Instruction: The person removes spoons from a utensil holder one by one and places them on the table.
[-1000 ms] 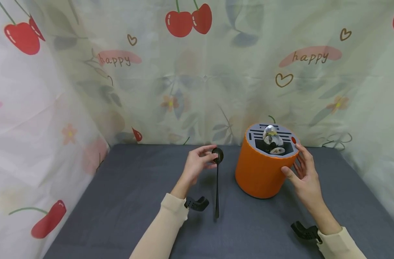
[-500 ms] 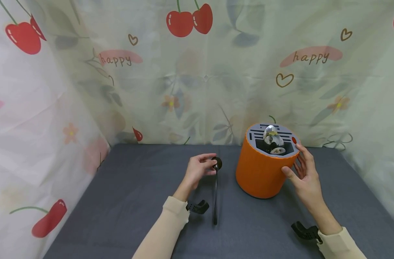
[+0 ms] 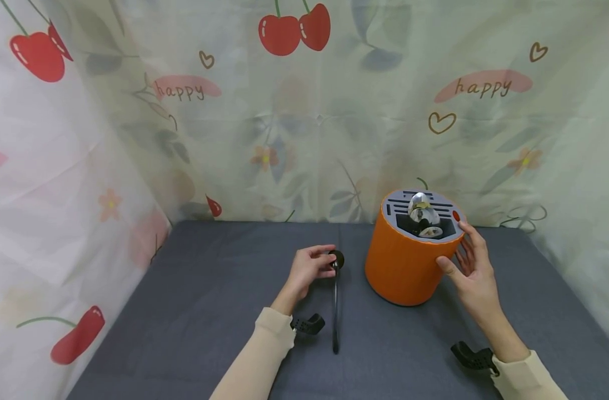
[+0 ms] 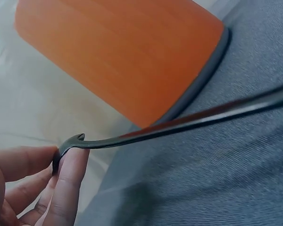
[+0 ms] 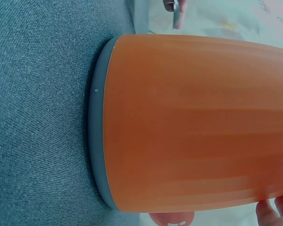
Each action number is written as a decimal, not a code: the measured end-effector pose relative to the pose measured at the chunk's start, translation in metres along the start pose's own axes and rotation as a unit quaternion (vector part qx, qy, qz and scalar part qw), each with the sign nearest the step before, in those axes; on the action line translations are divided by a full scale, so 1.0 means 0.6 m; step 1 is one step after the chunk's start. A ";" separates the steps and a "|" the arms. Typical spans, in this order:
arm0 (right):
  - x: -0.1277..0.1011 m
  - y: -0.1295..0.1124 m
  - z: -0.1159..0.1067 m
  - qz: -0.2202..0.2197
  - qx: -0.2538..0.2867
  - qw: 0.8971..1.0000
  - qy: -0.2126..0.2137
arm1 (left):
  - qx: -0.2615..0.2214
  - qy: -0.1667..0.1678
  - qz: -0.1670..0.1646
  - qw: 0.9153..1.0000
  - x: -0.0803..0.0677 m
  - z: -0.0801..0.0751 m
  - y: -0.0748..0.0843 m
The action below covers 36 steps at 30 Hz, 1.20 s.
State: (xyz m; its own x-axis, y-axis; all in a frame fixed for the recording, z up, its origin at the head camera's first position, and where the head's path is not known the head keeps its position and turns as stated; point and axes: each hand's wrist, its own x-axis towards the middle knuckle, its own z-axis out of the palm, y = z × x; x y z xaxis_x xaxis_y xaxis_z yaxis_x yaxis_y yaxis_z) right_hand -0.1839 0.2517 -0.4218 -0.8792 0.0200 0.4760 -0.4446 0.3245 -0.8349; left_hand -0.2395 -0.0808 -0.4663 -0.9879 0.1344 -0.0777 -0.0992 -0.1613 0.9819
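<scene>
Where the grey cloth-covered table (image 3: 194,300) meets the printed cherry curtain (image 3: 294,111), two items are in hand.

Item one: black long-handled spoon (image 3: 335,303), near the middle of the table, just left of the holder. Its bowl end is raised at the far end and pinched between thumb and fingertips of the left hand (image 3: 307,269); the handle tip rests on the cloth at the near end.

Item two: orange cylindrical utensil holder (image 3: 407,261), upright, right of centre, with a grey slotted top (image 3: 399,208). Metal spoons (image 3: 420,214) stand in its opening. The right hand (image 3: 472,272) cups its right side, fingers spread against the rim and wall, thumb on the near face.

Sleeves: cream, both arms.
</scene>
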 end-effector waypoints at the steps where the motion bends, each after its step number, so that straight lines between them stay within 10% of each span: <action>1: 0.000 0.000 0.000 0.000 0.001 1.000 0.000 | -0.001 0.001 -0.001 1.000 0.001 0.000 -0.003; 17: -0.001 0.000 0.000 -0.002 -0.004 1.000 0.001 | 0.044 0.007 -0.015 0.999 0.005 -0.010 -0.050; 36: 0.002 0.002 0.002 -0.004 0.009 1.000 0.001 | 0.151 0.037 0.007 0.988 -0.001 -0.010 -0.038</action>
State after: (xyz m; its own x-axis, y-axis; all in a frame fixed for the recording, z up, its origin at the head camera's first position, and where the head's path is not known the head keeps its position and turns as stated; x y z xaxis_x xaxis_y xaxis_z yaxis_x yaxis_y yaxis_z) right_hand -0.1855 0.2511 -0.4228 -0.8750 0.0185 0.4838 -0.4554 0.3076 -0.8354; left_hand -0.2373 -0.0829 -0.4898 -0.9960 0.0605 -0.0659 -0.0570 0.1386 0.9887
